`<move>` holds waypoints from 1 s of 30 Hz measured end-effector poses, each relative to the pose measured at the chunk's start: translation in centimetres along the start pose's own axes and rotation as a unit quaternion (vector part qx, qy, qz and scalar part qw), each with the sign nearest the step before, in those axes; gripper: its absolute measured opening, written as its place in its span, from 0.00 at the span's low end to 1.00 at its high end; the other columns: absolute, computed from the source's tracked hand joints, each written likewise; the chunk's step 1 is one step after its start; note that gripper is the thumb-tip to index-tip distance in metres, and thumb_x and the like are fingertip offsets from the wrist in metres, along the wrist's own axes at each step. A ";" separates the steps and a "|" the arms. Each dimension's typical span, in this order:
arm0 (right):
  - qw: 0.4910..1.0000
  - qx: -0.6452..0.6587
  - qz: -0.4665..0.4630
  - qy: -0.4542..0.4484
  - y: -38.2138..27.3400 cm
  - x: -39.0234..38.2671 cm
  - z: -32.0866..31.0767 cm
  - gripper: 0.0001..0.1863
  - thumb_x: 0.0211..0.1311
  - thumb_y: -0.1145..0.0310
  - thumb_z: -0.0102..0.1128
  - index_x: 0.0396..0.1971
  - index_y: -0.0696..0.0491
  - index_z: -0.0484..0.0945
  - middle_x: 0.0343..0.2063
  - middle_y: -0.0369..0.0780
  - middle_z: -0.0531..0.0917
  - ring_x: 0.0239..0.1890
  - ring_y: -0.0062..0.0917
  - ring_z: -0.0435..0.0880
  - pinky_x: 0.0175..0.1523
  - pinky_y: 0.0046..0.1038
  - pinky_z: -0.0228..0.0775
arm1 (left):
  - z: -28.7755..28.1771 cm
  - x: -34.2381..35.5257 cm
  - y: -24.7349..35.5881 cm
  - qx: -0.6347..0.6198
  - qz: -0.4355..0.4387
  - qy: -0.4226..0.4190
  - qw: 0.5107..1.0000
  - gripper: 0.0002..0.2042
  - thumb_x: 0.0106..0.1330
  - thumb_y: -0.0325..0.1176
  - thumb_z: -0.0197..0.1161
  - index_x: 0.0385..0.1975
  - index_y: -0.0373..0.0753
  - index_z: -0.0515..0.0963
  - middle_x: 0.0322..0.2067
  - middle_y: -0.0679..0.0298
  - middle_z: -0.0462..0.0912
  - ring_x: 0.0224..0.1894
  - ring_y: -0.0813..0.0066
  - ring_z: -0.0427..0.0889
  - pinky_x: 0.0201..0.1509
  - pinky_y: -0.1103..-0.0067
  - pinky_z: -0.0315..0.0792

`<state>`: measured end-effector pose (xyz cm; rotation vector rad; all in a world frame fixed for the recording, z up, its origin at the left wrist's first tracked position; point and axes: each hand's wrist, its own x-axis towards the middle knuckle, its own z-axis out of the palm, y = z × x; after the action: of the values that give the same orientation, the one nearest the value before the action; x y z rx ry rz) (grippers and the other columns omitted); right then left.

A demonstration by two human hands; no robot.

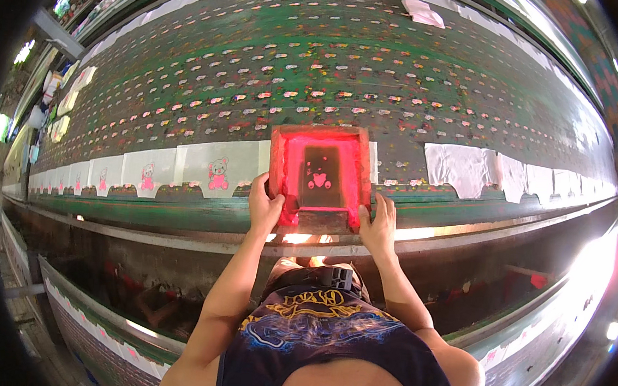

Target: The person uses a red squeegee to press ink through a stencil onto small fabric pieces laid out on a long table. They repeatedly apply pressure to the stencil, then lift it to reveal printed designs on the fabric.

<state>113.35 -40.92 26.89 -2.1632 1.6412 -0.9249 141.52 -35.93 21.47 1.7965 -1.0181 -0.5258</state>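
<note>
A small wooden screen-printing frame (278,156) lies over the near edge of the long green table. Bright pink-red ink edges its mesh, and a small bear-and-heart pattern shows in the dark middle. My left hand (264,204) grips the frame's lower left side, thumb on top. At the lower right side, my right hand (379,225) is closed on the wood. Beneath the frame, pale cloth sticks out at both sides. Left of it, a white cloth piece (194,161) carries a pink-and-grey bear print. To the right, a white cloth piece (459,167) shows no print.
Several printed cloth pieces (108,174) run leftward along the near edge; plain ones (540,179) continue rightward. Rows of small coloured marks cover the table (210,67). A crumpled pink cloth (423,12) lies at the far side. Another long table (103,322) stands behind me.
</note>
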 end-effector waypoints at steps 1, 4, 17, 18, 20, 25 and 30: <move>0.991 0.067 0.069 -0.091 1.7 -0.3 0.8 0.26 0.67 0.56 0.66 0.53 0.62 0.79 0.47 0.53 0.80 0.49 0.49 0.80 0.56 0.43 0.72 | 0.1 -0.1 -0.5 -0.021 0.016 0.009 1.000 0.29 0.51 0.18 0.64 0.58 0.30 0.73 0.51 0.50 0.79 0.57 0.57 0.79 0.64 0.68 0.71; 0.981 0.105 0.116 -0.111 1.1 -0.2 0.6 0.25 0.66 0.56 0.66 0.52 0.63 0.79 0.44 0.52 0.80 0.48 0.46 0.80 0.55 0.42 0.72 | -0.5 -0.1 0.7 -0.086 0.028 0.007 0.996 0.29 0.50 0.14 0.61 0.58 0.29 0.73 0.52 0.53 0.78 0.58 0.60 0.78 0.66 0.70 0.71; 0.933 0.255 -0.026 -0.254 -13.4 -4.9 3.6 0.35 0.69 0.55 0.66 0.64 0.64 0.67 0.58 0.53 0.71 0.57 0.40 0.78 0.59 0.37 0.77 | -19.2 -9.2 -2.6 -0.091 -0.026 0.165 0.982 0.29 0.52 0.15 0.59 0.59 0.31 0.74 0.58 0.57 0.76 0.64 0.64 0.74 0.69 0.71 0.67; 0.927 0.250 -0.026 -0.277 -14.6 -5.3 4.6 0.34 0.69 0.55 0.67 0.64 0.64 0.67 0.57 0.53 0.72 0.57 0.39 0.79 0.59 0.37 0.77 | -21.0 -10.2 -2.6 -0.102 -0.052 0.183 0.976 0.29 0.52 0.15 0.59 0.59 0.31 0.75 0.58 0.57 0.76 0.64 0.64 0.74 0.70 0.71 0.66; 0.914 0.238 -0.034 -0.328 -17.2 -6.1 6.9 0.34 0.69 0.56 0.67 0.64 0.64 0.67 0.56 0.52 0.74 0.55 0.38 0.80 0.58 0.36 0.77 | -24.1 -12.3 -4.2 -0.111 -0.073 0.228 0.964 0.29 0.51 0.15 0.59 0.59 0.30 0.75 0.58 0.57 0.76 0.63 0.64 0.74 0.70 0.71 0.66; 0.839 0.386 0.037 -0.383 -26.6 -7.7 13.3 0.25 0.75 0.61 0.60 0.62 0.63 0.69 0.49 0.48 0.83 0.50 0.30 0.82 0.57 0.32 0.75 | -32.5 -15.5 -6.6 -0.089 -0.100 0.335 0.933 0.28 0.50 0.15 0.60 0.57 0.31 0.75 0.57 0.57 0.76 0.64 0.64 0.74 0.69 0.71 0.68; 0.807 0.381 0.028 -0.450 -36.6 -9.2 19.4 0.27 0.79 0.54 0.54 0.61 0.64 0.74 0.51 0.43 0.83 0.53 0.25 0.79 0.60 0.29 0.71 | -40.4 -17.8 -8.5 -0.058 -0.082 0.434 0.895 0.29 0.50 0.15 0.61 0.58 0.31 0.74 0.59 0.55 0.74 0.65 0.61 0.74 0.68 0.69 0.71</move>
<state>152.01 -23.68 29.95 -1.5373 0.6703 -0.3022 164.29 1.88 30.00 1.7349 -0.2069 0.1434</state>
